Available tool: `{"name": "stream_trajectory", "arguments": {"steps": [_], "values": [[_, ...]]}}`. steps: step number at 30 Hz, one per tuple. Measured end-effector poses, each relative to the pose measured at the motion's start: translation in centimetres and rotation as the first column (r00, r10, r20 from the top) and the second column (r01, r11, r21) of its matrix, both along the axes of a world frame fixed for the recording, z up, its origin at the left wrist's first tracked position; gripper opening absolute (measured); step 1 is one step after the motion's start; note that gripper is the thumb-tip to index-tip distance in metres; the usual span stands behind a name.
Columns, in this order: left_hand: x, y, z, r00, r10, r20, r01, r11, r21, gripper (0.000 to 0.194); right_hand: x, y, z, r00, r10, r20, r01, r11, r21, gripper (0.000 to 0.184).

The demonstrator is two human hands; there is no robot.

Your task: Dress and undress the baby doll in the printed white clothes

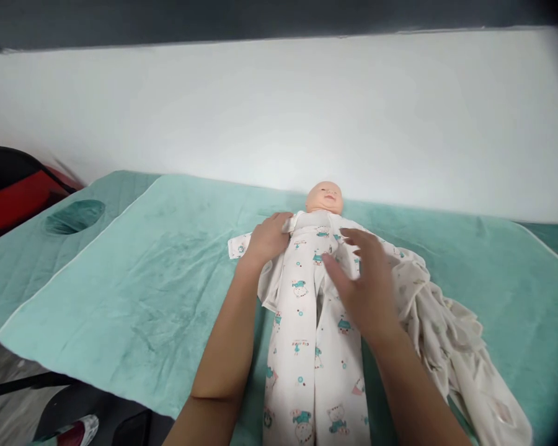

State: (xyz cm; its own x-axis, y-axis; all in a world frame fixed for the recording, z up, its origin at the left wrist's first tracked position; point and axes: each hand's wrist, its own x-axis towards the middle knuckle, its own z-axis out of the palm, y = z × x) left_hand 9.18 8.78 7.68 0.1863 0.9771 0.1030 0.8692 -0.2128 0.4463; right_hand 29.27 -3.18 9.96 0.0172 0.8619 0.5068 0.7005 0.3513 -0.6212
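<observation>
A baby doll (325, 198) lies on its back on a teal towel (158, 272), dressed in a white sleepsuit (307, 334) printed with small teal animals. My left hand (266, 240) rests on the doll's shoulder and sleeve on the left side, fingers curled on the fabric. My right hand (363, 279) hovers over the doll's chest and belly with fingers spread, holding nothing. The doll's legs run toward me between my forearms.
A crumpled white cloth (451, 347) lies beside the doll on the right. A round hole (74, 215) shows in the teal padded table at far left. Red and black furniture (13, 186) stands beyond the left edge. A white wall is behind.
</observation>
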Motion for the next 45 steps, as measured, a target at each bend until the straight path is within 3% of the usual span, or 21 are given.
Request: {"name": "stream_trajectory", "arguments": {"steps": [2,5,8,10,13,17,19,21,23,25,27,29,31,34,38,42,45], "values": [[-0.1,0.5,-0.5,0.997,0.059,0.056,-0.060,0.998,0.009,0.037,-0.8,1.5,-1.4,0.997,-0.033,0.067,0.036,0.999,-0.035,0.049],[-0.3,1.2,-1.3,0.979,0.177,0.105,-0.182,0.982,0.042,0.031,-0.7,3.1,-2.9,0.996,-0.062,0.063,0.070,0.989,-0.127,0.036],[-0.6,1.6,-2.0,0.944,0.297,0.142,-0.311,0.947,0.084,0.032,1.7,4.3,-3.3,0.986,-0.144,-0.086,0.119,0.963,-0.243,0.032],[-0.9,1.9,-2.5,0.913,0.369,0.173,-0.390,0.914,0.111,0.032,4.4,5.1,-3.4,0.948,-0.296,-0.121,0.249,0.922,-0.297,0.031],[-1.6,2.5,-3.2,0.882,0.417,0.218,-0.444,0.891,0.093,0.031,9.3,5.9,-3.9,0.874,-0.482,0.057,0.470,0.812,-0.345,0.026],[-2.8,3.5,-4.0,0.878,0.427,0.218,-0.442,0.897,0.024,0.028,14.5,6.0,-4.6,0.823,-0.425,0.378,0.566,0.676,-0.472,0.028],[-3.6,3.6,-4.4,0.892,0.410,0.187,-0.421,0.907,0.019,0.028,15.8,6.1,-4.9,0.821,-0.378,0.429,0.564,0.657,-0.500,0.028],[-4.2,3.3,-4.8,0.919,0.361,0.157,-0.372,0.927,0.048,0.028,16.0,6.3,-5.2,0.832,-0.348,0.432,0.545,0.664,-0.513,0.029],[-4.4,2.7,-5.2,0.942,0.299,0.155,-0.322,0.933,0.159,0.028,15.2,6.6,-5.6,0.835,-0.369,0.407,0.540,0.688,-0.484,0.031],[-3.9,1.9,-5.4,0.962,0.205,0.179,-0.256,0.904,0.342,0.031,13.3,6.5,-6.0,0.825,-0.454,0.336,0.556,0.755,-0.346,0.033],[-2.9,1.2,-5.5,0.980,0.077,0.184,-0.161,0.852,0.499,0.033,10.7,5.9,-6.7,0.846,-0.496,0.199,0.522,0.845,-0.116,0.037],[-1.7,0.5,-5.4,0.989,-0.061,0.131,-0.022,0.830,0.557,0.035,8.0,4.8,-7.6,0.914,-0.402,0.053,0.400,0.916,0.038,0.041],[-0.6,-0.1,-5.2,0.988,-0.147,0.044,0.101,0.841,0.531,0.038,6.4,3.5,-8.7,0.956,-0.285,-0.064,0.285,0.958,-0.013,0.047],[-0.1,-0.4,-5.0,0.986,-0.151,-0.068,0.165,0.885,0.435,0.047,7.1,2.1,-10.2,0.919,-0.354,-0.174,0.334,0.933,-0.135,0.056],[-1.2,-0.3,-4.8,0.994,-0.054,-0.094,0.085,0.926,0.368,0.048,11.4,1.2,-11.1,0.920,-0.390,-0.036,0.386,0.918,-0.088,0.060],[-2.3,-0.1,-4.6,0.996,-0.042,-0.075,0.066,0.934,0.352,0.046,14.0,0.2,-10.7,0.897,-0.435,0.081,0.442,0.892,-0.095,0.059],[-2.6,0.0,-4.6,0.999,-0.005,-0.052,0.022,0.941,0.337,0.045,12.8,-0.6,-9.7,0.915,-0.394,0.087,0.397,0.917,-0.020,0.048]]}}
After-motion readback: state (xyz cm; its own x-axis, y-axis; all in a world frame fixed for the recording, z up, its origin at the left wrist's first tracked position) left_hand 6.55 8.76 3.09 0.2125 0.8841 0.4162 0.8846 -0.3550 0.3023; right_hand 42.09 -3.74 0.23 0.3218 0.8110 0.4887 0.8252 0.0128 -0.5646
